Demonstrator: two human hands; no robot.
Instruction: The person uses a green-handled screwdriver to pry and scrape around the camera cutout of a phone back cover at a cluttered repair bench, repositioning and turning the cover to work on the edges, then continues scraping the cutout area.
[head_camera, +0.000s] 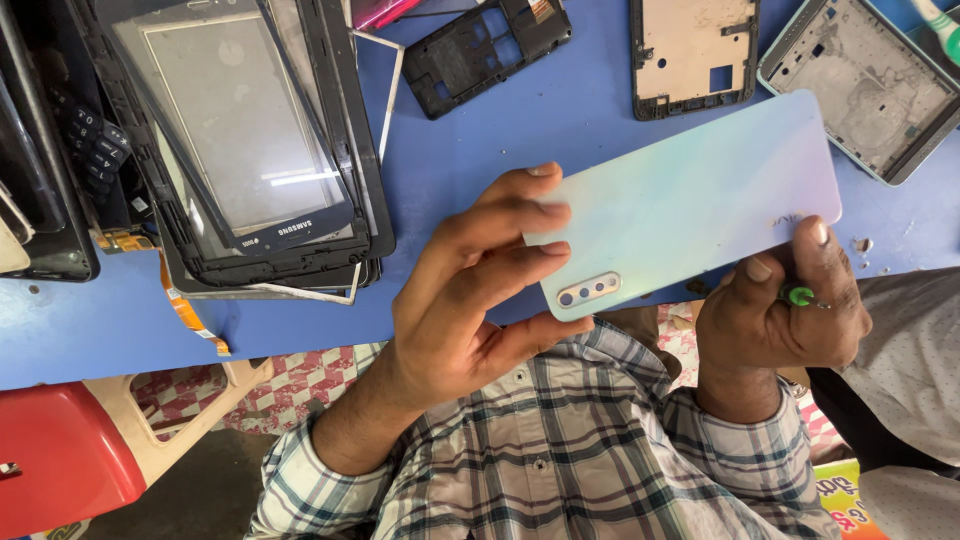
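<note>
Currently held w/ both hands: smartphone (690, 195), pale iridescent back facing up, camera strip at its 7 o'clock corner. Sits centre-right of view, raised over blue table (560, 120), front edge. Left hand (470, 300): fingers curled around camera end, fingertips on back panel, thumb under lower edge. Right hand (775, 310): closed on opposite end at 4 o'clock, thumb pressed on panel; small green-tipped tool (798, 295) tucked btw fingers. Stack of touchscreen glass panels & frames (250, 140) at 10 o'clock, well apart from phone. Black mid-frame (485, 50) at 12 o'clock. Tan-lined chassis (692, 55) & grey back housing (865, 85) at 1–2 o'clock. Orange flex cable (180, 300) at 9 o'clock, near table edge. Red stool (55, 455) at 8 o'clock, below table.
</note>
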